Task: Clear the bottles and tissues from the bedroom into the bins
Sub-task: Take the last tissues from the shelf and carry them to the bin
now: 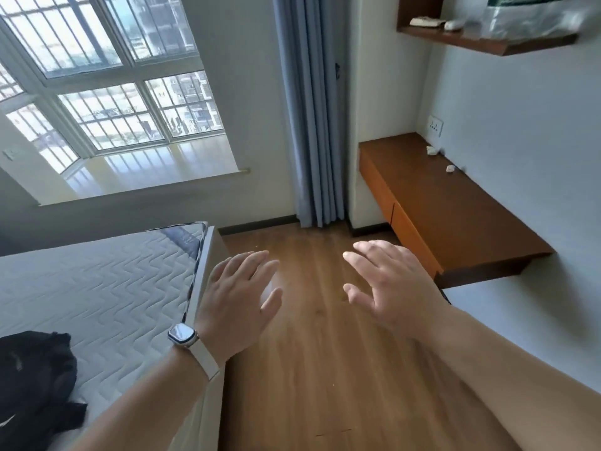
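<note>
My left hand (pixel 239 299), with a watch on its wrist, and my right hand (pixel 388 284) are both stretched out over the wooden floor, palms down, fingers apart, holding nothing. Two crumpled white tissues lie on the brown wall desk (pixel 455 219): one tissue (pixel 432 151) near the wall socket, a second tissue (pixel 450 168) a little nearer to me. More white crumpled things (pixel 426 21) rest on the high wall shelf (pixel 494 43), beside a clear plastic bag (pixel 533 21). No bottle and no bin shows in the head view.
A bare quilted mattress (pixel 97 288) fills the left side, with a black garment (pixel 35 375) on it. A blue curtain (pixel 312 125) hangs between the large window (pixel 107 83) and the desk. Wooden floor (pixel 318 369) runs between bed and desk.
</note>
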`<state>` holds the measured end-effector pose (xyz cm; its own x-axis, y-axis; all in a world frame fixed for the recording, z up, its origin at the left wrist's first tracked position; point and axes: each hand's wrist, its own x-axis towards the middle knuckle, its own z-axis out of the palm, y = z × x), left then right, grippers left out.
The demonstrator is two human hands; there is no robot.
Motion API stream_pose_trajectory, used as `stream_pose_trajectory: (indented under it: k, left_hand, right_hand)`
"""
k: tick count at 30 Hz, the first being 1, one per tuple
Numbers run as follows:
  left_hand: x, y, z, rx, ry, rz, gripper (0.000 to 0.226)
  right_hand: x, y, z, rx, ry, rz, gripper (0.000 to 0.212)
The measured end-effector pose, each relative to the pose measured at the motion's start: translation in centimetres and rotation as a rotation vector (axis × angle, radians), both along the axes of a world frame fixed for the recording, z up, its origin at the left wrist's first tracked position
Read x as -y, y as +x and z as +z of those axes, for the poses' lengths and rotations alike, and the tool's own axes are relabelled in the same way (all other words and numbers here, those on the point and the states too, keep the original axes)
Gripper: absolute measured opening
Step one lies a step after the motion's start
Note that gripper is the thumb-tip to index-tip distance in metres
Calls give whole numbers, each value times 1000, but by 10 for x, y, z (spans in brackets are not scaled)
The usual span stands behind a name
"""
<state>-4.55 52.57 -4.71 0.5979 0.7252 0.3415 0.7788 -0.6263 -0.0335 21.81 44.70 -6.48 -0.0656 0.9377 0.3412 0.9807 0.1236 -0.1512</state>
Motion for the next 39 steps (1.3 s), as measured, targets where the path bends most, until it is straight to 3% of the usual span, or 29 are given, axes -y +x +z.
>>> stream_pose_trajectory:
  k: [11,24,39]
  left_hand:
    - [-129,73,-29,60,-48,-157,44]
    - [-371,116,-30,176,-60,-248,45]
    - [-511,220,-53,119,-117,-361,44]
  right_hand:
    - [-82,62,-6,57,-34,-160,52]
    - [-287,82,20,163,-74,-258,54]
    - [-415,177,-10,136,-142,-361,55]
